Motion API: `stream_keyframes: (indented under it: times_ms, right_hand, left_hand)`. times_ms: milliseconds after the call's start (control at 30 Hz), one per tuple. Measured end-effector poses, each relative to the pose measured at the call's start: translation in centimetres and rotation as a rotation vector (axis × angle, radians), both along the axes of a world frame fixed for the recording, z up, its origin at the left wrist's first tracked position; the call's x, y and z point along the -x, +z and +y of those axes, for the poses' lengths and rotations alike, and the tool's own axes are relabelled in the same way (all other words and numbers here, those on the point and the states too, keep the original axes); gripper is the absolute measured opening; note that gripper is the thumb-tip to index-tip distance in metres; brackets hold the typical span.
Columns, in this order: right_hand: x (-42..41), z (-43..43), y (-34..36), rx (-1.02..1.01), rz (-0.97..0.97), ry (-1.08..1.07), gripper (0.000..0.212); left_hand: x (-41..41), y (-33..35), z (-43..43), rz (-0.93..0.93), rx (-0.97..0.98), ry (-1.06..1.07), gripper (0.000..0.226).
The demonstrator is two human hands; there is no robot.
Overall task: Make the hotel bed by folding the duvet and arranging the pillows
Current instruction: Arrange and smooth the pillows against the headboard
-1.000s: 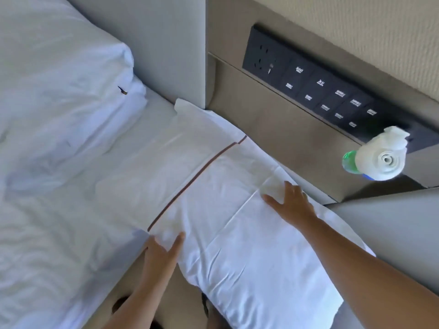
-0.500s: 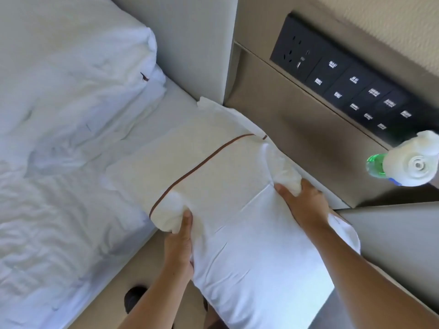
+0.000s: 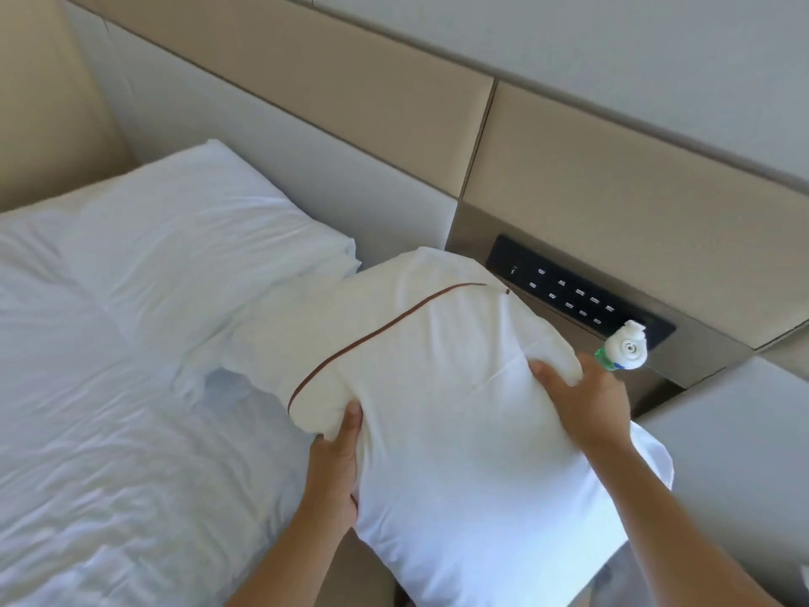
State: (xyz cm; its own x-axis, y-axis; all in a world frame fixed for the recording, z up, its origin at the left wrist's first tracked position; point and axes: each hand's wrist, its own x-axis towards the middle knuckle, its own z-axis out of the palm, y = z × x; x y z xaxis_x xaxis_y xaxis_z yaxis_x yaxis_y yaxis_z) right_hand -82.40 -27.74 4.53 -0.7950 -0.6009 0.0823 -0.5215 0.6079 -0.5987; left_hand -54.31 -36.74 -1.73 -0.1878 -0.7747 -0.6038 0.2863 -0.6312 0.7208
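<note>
Beside the headboard [image 3: 306, 85], both hands' fingers [image 3: 350, 424] pinch bunched fabric on the striped pillow's [image 3: 459, 431] two sides.

Single head camera looks steeply down, close over the bed [image 3: 109, 431] edge

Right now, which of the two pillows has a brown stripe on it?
The pillow held in both hands, nearest the black switch panel. A thin brown line crosses its case. The other pillow, lying on the bed by the headboard, is plain white.
</note>
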Motion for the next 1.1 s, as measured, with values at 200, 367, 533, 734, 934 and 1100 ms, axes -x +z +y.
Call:
stream_keyframes:
  times_ms: [200,367,533,734,934,1100]
  right_hand:
    - [-5.4,-2.8,5.1,0.189,-0.031,0.052,0.059]
    - [-7.0,-12.1,7.0,0.25,-0.062,0.227,0.039]
    - [-8.4,-23.2,7.0,0.235,-0.146,0.424,0.04]
    - [-10.2,-32.3,8.3,0.266,-0.232,0.581,0.044]
    - [-11.3,-37.3,9.8,0.306,-0.224,0.599,0.05]
    - [-12.2,-42.9,10.2,0.333,-0.198,0.592,0.049]
  left_hand:
    - [-5.3,4.5,-3.6,0.039,0.144,0.022,0.091]
    - [-7.6,6.7,-9.0,0.011,0.217,0.193,0.087]
    - [-9.5,7.9,-14.9,-0.102,0.316,0.382,0.068]
    - [-10.7,9.6,-19.1,-0.143,0.401,0.522,0.063]
    - [-11.5,10.6,-23.8,-0.128,0.49,0.533,0.094]
    - [-12.6,11.4,-30.2,-0.123,0.585,0.47,0.09]
